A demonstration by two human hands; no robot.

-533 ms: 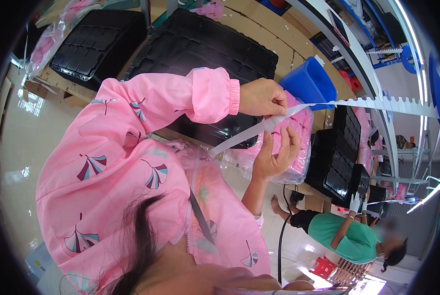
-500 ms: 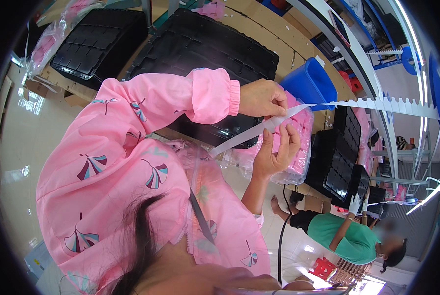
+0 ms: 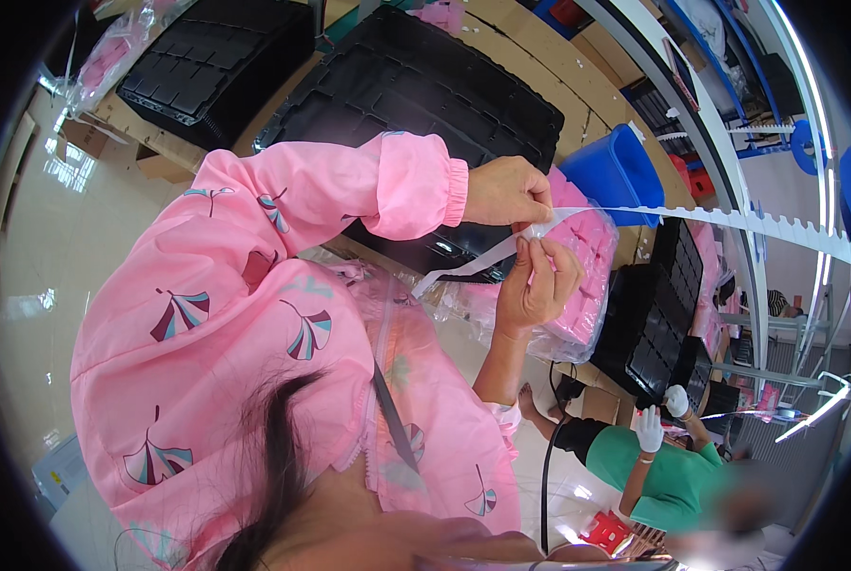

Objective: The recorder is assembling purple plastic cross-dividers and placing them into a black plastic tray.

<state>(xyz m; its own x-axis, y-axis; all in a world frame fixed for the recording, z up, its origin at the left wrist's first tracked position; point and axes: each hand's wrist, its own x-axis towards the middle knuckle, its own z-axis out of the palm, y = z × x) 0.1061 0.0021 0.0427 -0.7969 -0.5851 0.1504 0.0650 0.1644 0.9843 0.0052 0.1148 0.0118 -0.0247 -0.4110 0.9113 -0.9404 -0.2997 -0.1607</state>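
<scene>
My left hand (image 3: 509, 195) reaches in from the left in a loose pink sleeve and pinches a long white strip (image 3: 701, 216) between thumb and fingertips. Just below it, my right hand (image 3: 539, 284) has its thumb and fingers closed on the same strip, almost touching the left fingertips. From my hands the strip's flat tail slants down to the lower left. Its other part, toothed along one edge, runs off to the right. Behind the right hand lies a clear plastic bag of pink pieces (image 3: 582, 262).
A blue bin (image 3: 620, 176) stands beyond the bag. Large black plastic trays (image 3: 416, 90) lie on the brown work surface, with another black stack (image 3: 221, 67) at left and more trays (image 3: 639, 324) at right. A co-worker in green (image 3: 649, 476) with white gloves is at lower right.
My right hand has risen and its fingers, apart before, have closed on the strip beside the left hand. The strip's toothed part now slopes down rightward. The co-worker's gloved hands have moved.
</scene>
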